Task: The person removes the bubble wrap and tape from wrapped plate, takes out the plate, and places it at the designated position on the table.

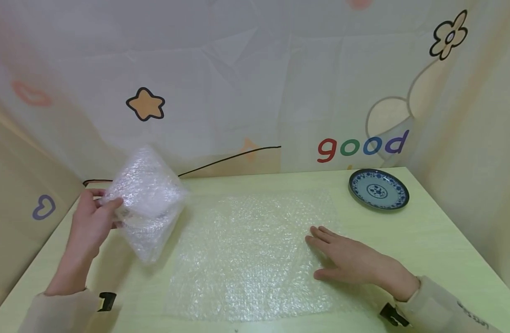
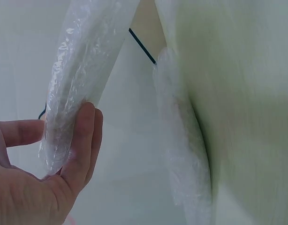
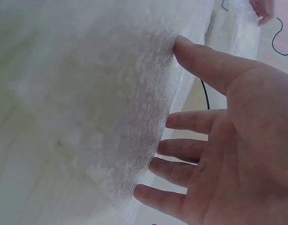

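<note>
My left hand point(image 1: 88, 222) grips a folded bubble-wrap packet point(image 1: 148, 199) by its left corner, holding it up in a diamond shape at the left of the table. In the left wrist view the thumb lies on one side of the bubble-wrap packet point(image 2: 85, 61) and the fingers on the other. Whatever is inside is hidden by the wrap. A wide sheet of bubble wrap point(image 1: 246, 259) lies spread over the middle of the table. On its right part rests my right hand point(image 1: 350, 259), fingers spread, fingertips right at the sheet point(image 3: 134, 112) in the right wrist view.
A blue-and-white patterned plate point(image 1: 378, 189) with a dark rim stands at the back right of the pale table point(image 1: 438, 259). Behind it and along both sides hangs a printed curtain point(image 1: 246, 92) with a star, a flower and the word "good".
</note>
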Demonstrator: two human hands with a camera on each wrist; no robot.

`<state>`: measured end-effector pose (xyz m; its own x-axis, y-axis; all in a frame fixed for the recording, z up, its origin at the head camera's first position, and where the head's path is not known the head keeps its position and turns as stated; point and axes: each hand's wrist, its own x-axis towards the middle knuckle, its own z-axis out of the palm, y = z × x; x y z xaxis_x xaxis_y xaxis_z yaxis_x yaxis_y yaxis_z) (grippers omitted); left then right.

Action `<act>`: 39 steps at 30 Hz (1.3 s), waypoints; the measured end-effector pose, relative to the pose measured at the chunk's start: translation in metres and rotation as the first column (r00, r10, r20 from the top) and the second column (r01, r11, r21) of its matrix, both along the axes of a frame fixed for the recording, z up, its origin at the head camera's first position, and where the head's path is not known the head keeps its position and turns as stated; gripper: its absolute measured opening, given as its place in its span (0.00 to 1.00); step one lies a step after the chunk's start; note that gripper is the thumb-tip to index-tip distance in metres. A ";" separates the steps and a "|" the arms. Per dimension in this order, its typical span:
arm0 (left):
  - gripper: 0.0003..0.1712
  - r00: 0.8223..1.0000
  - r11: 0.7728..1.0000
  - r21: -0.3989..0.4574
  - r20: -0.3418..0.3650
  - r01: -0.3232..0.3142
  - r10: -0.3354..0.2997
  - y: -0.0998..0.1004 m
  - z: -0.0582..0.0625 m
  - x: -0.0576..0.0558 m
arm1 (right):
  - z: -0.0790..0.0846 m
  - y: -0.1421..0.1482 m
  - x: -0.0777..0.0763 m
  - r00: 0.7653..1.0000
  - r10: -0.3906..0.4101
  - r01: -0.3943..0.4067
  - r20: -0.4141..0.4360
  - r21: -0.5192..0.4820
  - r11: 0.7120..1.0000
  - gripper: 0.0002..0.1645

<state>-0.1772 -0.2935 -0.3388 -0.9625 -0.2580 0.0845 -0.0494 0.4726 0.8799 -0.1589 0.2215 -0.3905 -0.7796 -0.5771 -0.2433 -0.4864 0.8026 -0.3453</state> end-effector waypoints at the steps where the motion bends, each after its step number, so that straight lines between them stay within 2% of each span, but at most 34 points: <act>1: 0.32 1.000 1.000 -0.002 0.002 0.006 -0.006 0.002 0.000 0.000 | 0.000 0.000 0.000 1.000 0.003 -0.003 -0.003 0.001 1.000 0.50; 9: 0.33 0.998 0.998 0.000 0.035 0.058 -0.058 0.016 -0.001 -0.003 | -0.001 -0.002 -0.001 0.999 0.020 -0.020 -0.026 0.007 1.000 0.50; 18: 0.30 0.988 0.990 -0.013 0.058 0.141 -0.140 0.034 -0.005 -0.003 | 0.001 -0.004 -0.004 1.000 0.012 -0.012 -0.007 -0.002 1.000 0.50; 25: 0.29 0.983 0.985 -0.016 0.078 0.169 -0.168 0.051 -0.006 -0.003 | 0.001 -0.006 -0.007 1.000 0.002 -0.002 0.001 -0.002 1.000 0.50; 39: 0.27 0.961 0.966 0.015 0.101 0.257 -0.257 0.078 -0.013 -0.005 | -0.001 -0.008 -0.010 1.000 0.005 -0.005 -0.013 -0.004 1.000 0.50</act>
<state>-0.1819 -0.2156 -0.3523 -0.9999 -0.0012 -0.0166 -0.0151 0.4794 0.8775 -0.1684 0.2139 -0.3918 -0.7797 -0.5822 -0.2304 -0.4952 0.7986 -0.3421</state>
